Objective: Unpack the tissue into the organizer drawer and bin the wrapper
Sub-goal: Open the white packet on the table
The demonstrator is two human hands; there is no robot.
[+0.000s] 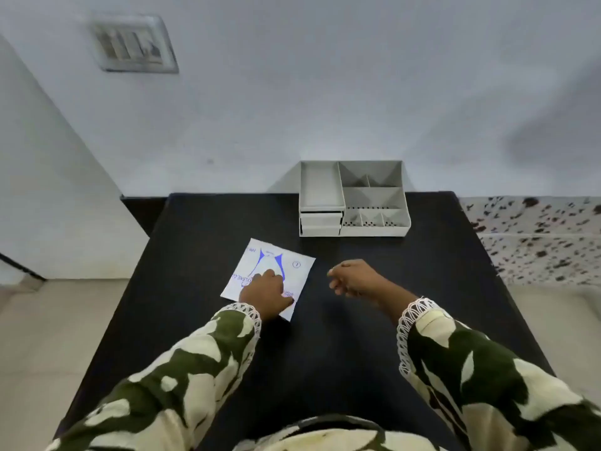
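white packet [276, 265] flat on black table [374, 336] in front of organizer [354, 198], left hand [267, 291] pressed open on packet, right hand [354, 278] loosely curled, empty, right of packet

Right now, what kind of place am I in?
Probably a plain room in a home or office: a black table against a bare wall, a switch plate, a grey desk organizer.

A black desk [357, 336] carries a flat white packet [286, 265] at ten o'clock and a grey organizer [374, 222] at twelve.
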